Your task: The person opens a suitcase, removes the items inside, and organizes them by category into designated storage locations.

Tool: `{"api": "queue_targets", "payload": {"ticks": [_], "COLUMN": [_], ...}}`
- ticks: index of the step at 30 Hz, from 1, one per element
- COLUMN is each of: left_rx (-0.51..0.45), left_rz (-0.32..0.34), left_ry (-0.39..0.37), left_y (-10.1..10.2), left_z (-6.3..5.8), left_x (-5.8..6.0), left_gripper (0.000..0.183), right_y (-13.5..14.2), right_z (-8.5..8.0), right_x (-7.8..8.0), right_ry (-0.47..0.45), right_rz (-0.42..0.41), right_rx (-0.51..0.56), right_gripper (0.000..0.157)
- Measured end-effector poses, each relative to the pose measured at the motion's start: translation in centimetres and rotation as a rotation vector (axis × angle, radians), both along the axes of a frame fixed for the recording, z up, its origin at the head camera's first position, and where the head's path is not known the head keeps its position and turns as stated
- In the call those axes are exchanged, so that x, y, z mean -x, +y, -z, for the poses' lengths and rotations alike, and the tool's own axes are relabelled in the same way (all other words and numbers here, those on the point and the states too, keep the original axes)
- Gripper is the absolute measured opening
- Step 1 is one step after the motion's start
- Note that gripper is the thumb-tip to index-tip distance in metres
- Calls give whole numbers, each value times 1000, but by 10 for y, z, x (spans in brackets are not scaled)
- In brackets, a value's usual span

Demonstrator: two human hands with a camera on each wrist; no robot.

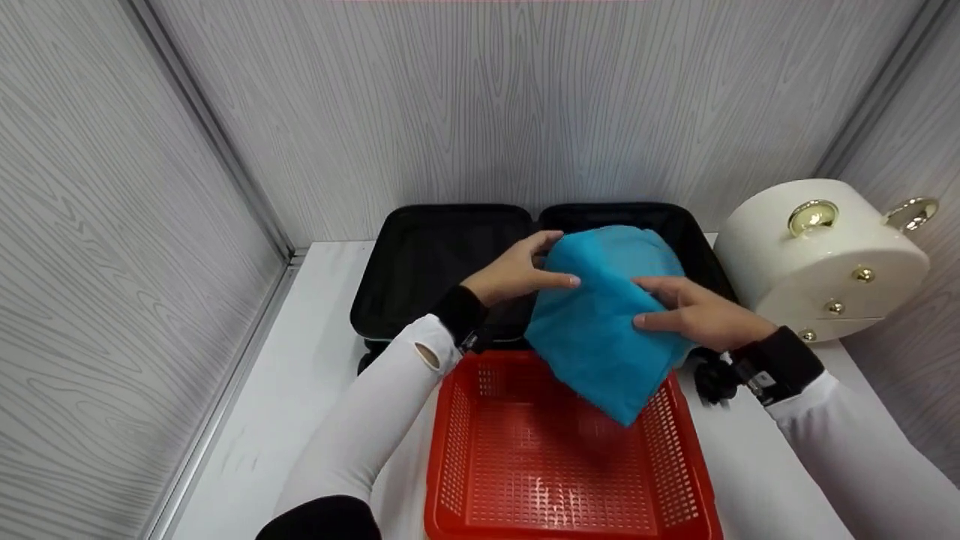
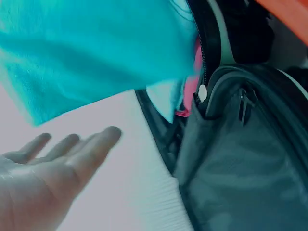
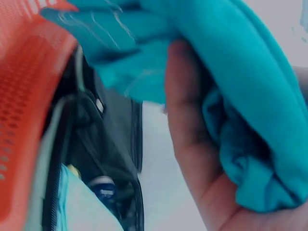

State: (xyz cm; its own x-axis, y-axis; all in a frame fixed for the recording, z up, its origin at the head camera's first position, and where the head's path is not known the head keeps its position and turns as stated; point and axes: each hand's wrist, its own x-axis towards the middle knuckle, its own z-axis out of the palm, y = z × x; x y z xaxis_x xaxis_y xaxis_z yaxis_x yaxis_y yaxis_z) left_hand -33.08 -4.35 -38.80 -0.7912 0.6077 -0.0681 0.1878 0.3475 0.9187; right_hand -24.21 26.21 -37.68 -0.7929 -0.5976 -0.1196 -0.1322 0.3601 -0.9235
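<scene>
A bright blue cloth point(image 1: 600, 330), loosely folded, hangs above the back of a red plastic basket point(image 1: 562, 442) and the right half of an open black zippered bag point(image 1: 450, 262). My right hand point(image 1: 701, 311) pinches it between thumb and fingers; in the right wrist view part of the cloth point(image 3: 240, 62) drapes over the hand. At the cloth's left edge is my left hand point(image 1: 521, 270), thumb and fingers spread. The left wrist view shows its extended fingers point(image 2: 96, 149) apart from the cloth. Inside the bag lie a pale blue cloth point(image 3: 86, 202) and something pink point(image 2: 191, 89).
A cream rounded box point(image 1: 817, 255) with gold knobs stands at the right of the white table point(image 1: 277, 367). A dark blue-capped item point(image 3: 104, 187) lies in the bag. Behind the bag rises a grey wood-grain wall point(image 1: 487, 105), with panels at both sides.
</scene>
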Motion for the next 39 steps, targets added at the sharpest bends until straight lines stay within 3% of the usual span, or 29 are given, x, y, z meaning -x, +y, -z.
{"api": "queue_targets", "payload": {"ticks": [5,9,12,18,20,23,25,30,32,34,39], "left_rx": [115,248,311,445,524,671,772,968,1021,1055,1085], "left_rz": [184,323,433,596,620,616,568,403,371,355,323], "left_ry": [119,177,178,96,117,198,275,505,608,698,781], "left_y": [-14,-28,-37,-38,-35,-26,-19,-2,4,9,19], "left_z": [-5,3,14,38,46,57,64,76,81,87,103], "left_x": [-23,-42,-56,-73,-77,-84,-90,-107,-112,-115,-118], "left_gripper": [90,58,34,8,17,41,47,18,6,9,11], "right_y": [-6,-9,-11,-19,-24,-32,-38,-54,-58,-63,-73], "right_z": [8,24,40,69,78,88,94,102,103,105,113], "right_x": [-21,-35,-44,-48,-47,-46,-45,-45,-45,-47,-52], "right_ry": [-8,-38,-103,-213,-217,-172,-125,-19,22,89,267], "right_rz": [-203,-310,-374,-430,-425,-389,-362,-305,-286,-267,-195], "right_rx": [-55,-59,-66,-141,-203,-337,-418,-573,-631,-684,-819], "right_gripper": [60,52,44,38,38,37,36,17,12,9,4]}}
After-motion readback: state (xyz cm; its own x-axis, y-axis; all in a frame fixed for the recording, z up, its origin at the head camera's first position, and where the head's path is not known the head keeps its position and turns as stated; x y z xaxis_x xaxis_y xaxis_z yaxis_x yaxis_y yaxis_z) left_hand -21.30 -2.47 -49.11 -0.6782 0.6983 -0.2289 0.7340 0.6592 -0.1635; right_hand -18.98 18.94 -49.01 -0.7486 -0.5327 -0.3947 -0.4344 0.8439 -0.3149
